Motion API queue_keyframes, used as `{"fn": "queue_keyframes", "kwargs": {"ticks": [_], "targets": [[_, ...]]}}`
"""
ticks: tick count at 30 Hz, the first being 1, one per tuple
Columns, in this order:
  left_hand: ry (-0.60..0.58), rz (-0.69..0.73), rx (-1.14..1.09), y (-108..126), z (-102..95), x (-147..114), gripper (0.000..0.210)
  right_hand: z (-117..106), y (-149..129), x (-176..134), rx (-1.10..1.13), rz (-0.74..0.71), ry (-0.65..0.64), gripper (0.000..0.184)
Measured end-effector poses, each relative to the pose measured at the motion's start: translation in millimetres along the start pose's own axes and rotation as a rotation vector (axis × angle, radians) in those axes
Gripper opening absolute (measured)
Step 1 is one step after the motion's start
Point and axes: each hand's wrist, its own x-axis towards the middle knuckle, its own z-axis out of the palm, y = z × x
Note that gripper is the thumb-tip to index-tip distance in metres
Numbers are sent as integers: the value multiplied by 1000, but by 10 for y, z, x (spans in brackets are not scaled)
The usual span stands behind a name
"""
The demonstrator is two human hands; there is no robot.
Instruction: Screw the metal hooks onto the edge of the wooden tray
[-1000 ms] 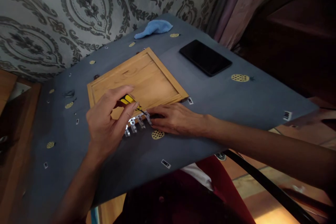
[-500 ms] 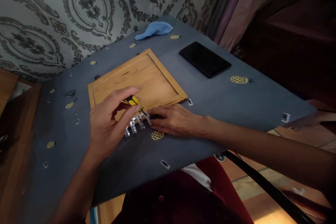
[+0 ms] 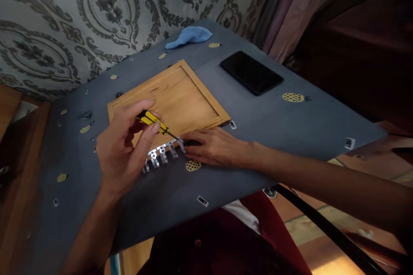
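Yellow-and-black striped screwdriver handle [image 3: 151, 120]; honey-brown wooden framed panel [image 3: 180, 94]; silver shiny metal brackets [image 3: 161, 154]; glossy black flat phone [image 3: 251, 72]; light blue crumpled cloth [image 3: 189, 36]; slate-blue bench [image 3: 290, 124] showing scattered yellow dotted ovals; grey wallpaper [image 3: 97, 13] displaying dark ornate medallions.

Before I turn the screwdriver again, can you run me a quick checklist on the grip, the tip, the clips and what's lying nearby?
1. Left hand pinching the yellow-and-black-handled screwdriver: ok, fingers closed on the handle.
2. Tip seated in a screw: cannot tell; it ends at the nearest of the small silver metal clips, too small to see.
3. Right hand steadying: ok, flat on the blue cloth-covered table, fingertips at that clip.
4. Clips lined up along the near edge of the framed wooden panel: ok, in a row.
5. Black slab phone apart from both hands: ok.
6. Crumpled blue cloth apart from the panel: ok, at the far edge.
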Motion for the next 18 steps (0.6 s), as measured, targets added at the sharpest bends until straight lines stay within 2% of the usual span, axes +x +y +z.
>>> {"fn": "queue_keyframes", "kwargs": {"ticks": [12, 18], "targets": [[-67, -11, 18, -58, 69, -43, 36, -8, -7, 8, 5, -3, -8, 20], [-78, 71, 157, -61, 53, -33, 38, -15, -1, 5, 0, -6, -24, 24]]}}
